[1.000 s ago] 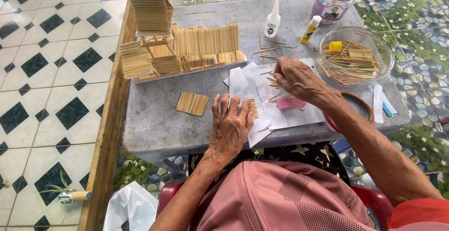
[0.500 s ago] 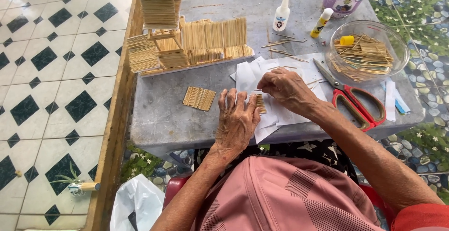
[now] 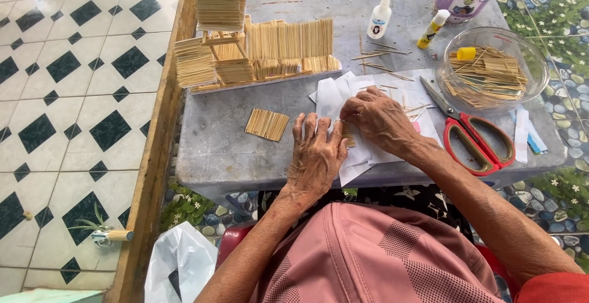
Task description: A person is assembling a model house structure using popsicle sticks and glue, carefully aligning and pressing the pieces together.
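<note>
Hands: left hand [image 3: 317, 155] lies flat, fingers spread, on white paper [image 3: 334, 97]; right hand [image 3: 379, 117] pinches small stick panel [image 3: 348, 134]
Panel place: near front edge of bench [image 3: 227, 149], between both hands

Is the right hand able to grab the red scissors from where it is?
Probably yes. The red scissors lie on the table just beside the right hand, on its own side, with only paper and a few loose sticks between them. That hand is busy with a small stick bundle now.
</note>
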